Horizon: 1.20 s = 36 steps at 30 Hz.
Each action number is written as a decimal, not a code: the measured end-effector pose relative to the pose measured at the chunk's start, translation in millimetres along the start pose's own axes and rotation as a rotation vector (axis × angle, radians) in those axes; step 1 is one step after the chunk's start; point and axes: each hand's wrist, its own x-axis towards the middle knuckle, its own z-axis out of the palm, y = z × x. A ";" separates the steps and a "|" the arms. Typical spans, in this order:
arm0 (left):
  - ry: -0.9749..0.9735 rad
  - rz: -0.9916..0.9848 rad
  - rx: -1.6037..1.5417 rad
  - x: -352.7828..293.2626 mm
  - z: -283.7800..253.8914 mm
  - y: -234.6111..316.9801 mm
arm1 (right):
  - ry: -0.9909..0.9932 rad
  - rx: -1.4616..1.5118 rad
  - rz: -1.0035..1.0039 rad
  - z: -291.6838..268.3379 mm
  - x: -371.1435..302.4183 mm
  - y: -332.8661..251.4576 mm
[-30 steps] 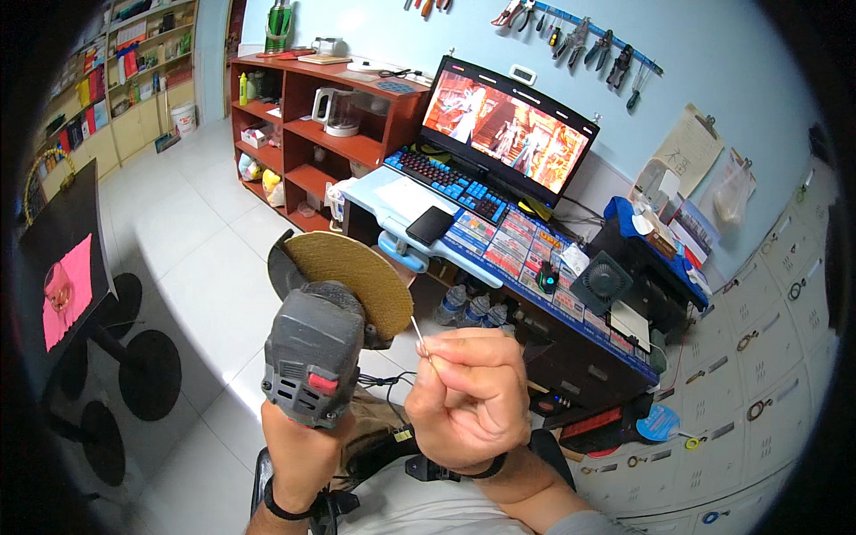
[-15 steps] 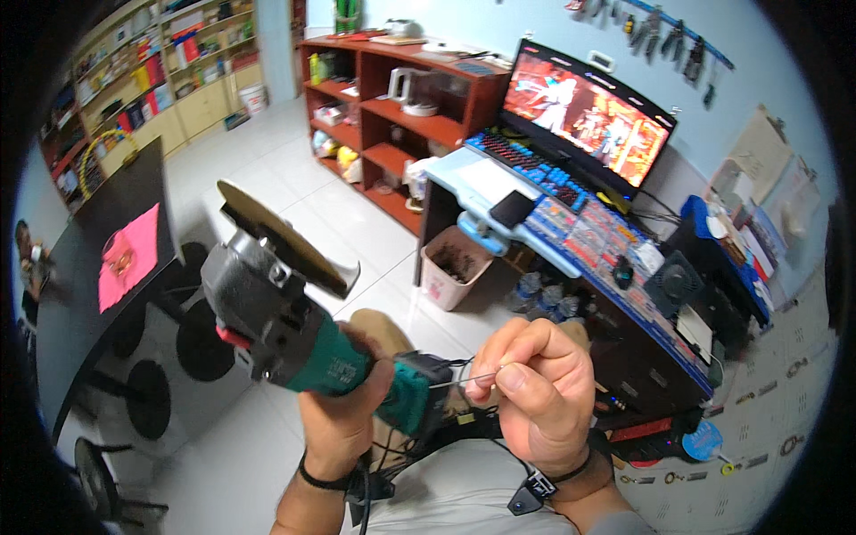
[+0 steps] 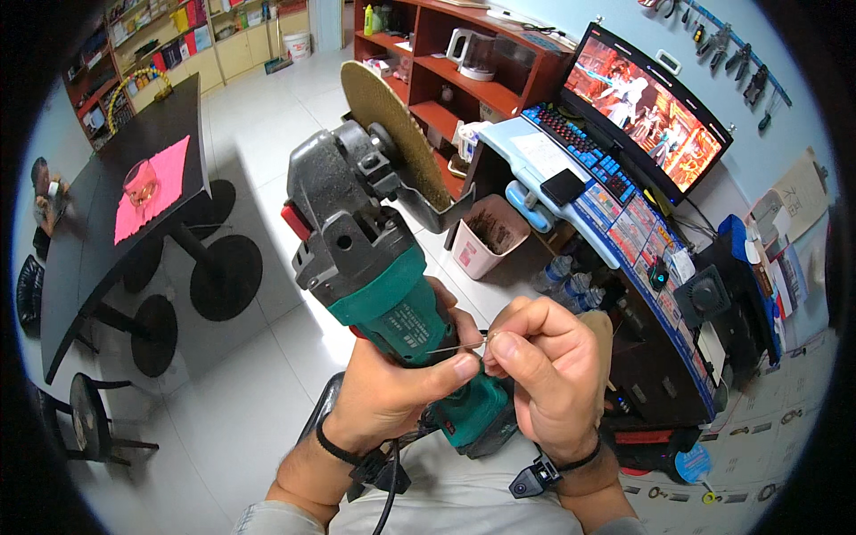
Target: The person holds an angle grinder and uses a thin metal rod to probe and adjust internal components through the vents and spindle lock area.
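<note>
My left hand (image 3: pixel 383 392) is wrapped around the green and dark grey body of a cordless angle grinder (image 3: pixel 379 303), its thumb lying across the near side. The grinder tilts up and away to the left, with a worn brown disc (image 3: pixel 392 125) and a metal guard (image 3: pixel 439 212) at its head. A green battery end (image 3: pixel 477 415) points toward my lap. Between thumb and forefinger, my right hand (image 3: pixel 557 366) pinches a thin metal rod (image 3: pixel 457 346). The rod's free end lies against or just in front of the grinder body; I cannot tell whether it touches.
To the right stands a desk with a lit monitor (image 3: pixel 644 107), a keyboard (image 3: pixel 580 152) and a black phone (image 3: pixel 563 186). A pink bin (image 3: pixel 481 259) is beside it. On the left a black table (image 3: pixel 89 241) bears a pink cloth (image 3: pixel 169 189), with stools below. A person (image 3: pixel 49 196) sits beyond.
The grinder has moved right and rolled, so its side with the label faces up. My left thumb now shows across it. The rod stays pinched in my right hand, and the whole view has shifted.
</note>
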 end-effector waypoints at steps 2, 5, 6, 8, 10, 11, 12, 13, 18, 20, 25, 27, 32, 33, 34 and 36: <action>-0.017 -0.020 -0.035 0.0 -3.3 -2.1 | -0.006 -0.009 0.007 0.0 0.3 2.3; -0.001 0.003 -0.073 -2.1 -0.9 -2.7 | -0.010 -0.003 0.017 2.9 -0.2 2.5; 0.002 0.002 -0.074 -2.2 -0.1 -2.9 | -0.012 -0.019 0.012 2.7 -0.2 2.4; -0.004 0.028 -0.071 -3.2 1.4 -2.1 | -0.014 -0.030 0.008 3.1 -0.6 1.6; -0.004 0.040 -0.062 -2.7 1.6 -4.5 | -0.037 -0.056 0.009 0.8 0.3 0.7; -0.007 0.054 -0.055 -2.5 0.9 -5.6 | -0.038 -0.052 0.012 0.1 0.7 1.6; -0.003 0.053 -0.052 -3.0 0.3 -5.8 | -0.039 -0.046 0.018 -0.3 1.2 2.6; -0.006 0.053 -0.043 -3.0 1.2 -5.7 | -0.036 -0.043 0.021 -1.2 1.1 2.0; 0.002 0.050 -0.032 -3.3 4.3 -2.9 | -0.018 0.010 0.070 -7.2 2.4 2.0; 0.046 0.077 0.006 -2.7 5.2 -2.7 | -0.012 0.024 0.064 -9.9 2.6 1.0; 0.091 0.092 0.019 -4.3 3.7 0.6 | 0.001 -0.067 -0.019 -7.7 2.9 0.9; 0.106 0.105 0.027 -4.1 6.4 0.9 | -0.002 -0.078 -0.029 -6.4 2.3 -0.8; 0.130 0.126 0.031 -2.0 3.3 -1.2 | 0.051 -0.097 0.040 -0.1 -0.4 -8.3; 0.132 0.127 0.031 -2.2 3.4 -1.0 | 0.035 -0.135 0.013 -1.3 -0.4 -7.8; 0.131 0.127 0.028 -2.8 4.8 0.2 | 0.020 -0.174 -0.014 -1.6 -1.1 -8.4; 0.132 0.128 0.023 -3.0 4.2 0.7 | 0.026 -0.223 -0.050 -1.6 -2.6 -9.0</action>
